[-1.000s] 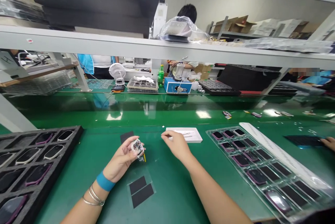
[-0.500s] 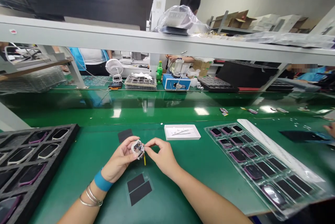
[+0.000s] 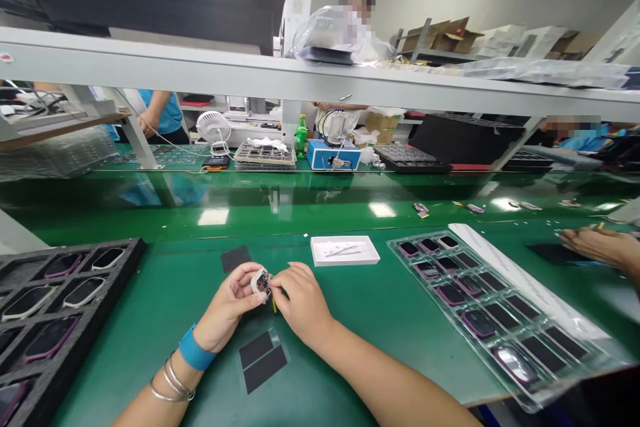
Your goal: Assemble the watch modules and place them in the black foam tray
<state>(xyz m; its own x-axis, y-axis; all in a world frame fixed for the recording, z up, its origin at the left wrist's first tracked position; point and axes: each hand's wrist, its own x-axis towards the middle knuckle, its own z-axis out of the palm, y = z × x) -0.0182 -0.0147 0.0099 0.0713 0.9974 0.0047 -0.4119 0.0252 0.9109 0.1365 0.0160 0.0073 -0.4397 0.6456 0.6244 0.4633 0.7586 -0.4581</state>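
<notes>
My left hand (image 3: 224, 310) holds a small white smartwatch case (image 3: 261, 283) by its sides, tilted, with the inner electronics exposed. A short yellow strip (image 3: 274, 306) hangs from its right edge. My right hand (image 3: 304, 299) pinches thumb and forefinger at that same edge; whatever is between the fingertips is too small to make out. Below the hands, two black rectangular sheets (image 3: 263, 362) on clear film lie on the green bench. A dark square pad (image 3: 235, 258) lies just behind the left hand. Beyond my right hand stands a white shallow box (image 3: 345, 260) holding tweezers and tiny parts.
At left sits a black foam tray (image 3: 97, 300) of watch cases. To the right lies a clear plastic tray (image 3: 480, 350) with watch screens and purple-framed cases. A co-worker's hand (image 3: 595, 244) is at far right. A shelf beam (image 3: 225, 74) crosses overhead.
My right hand has closed in over the case's right edge, covering more of it, and the case has turned slightly. The co-worker's hand at far right has reached further in.
</notes>
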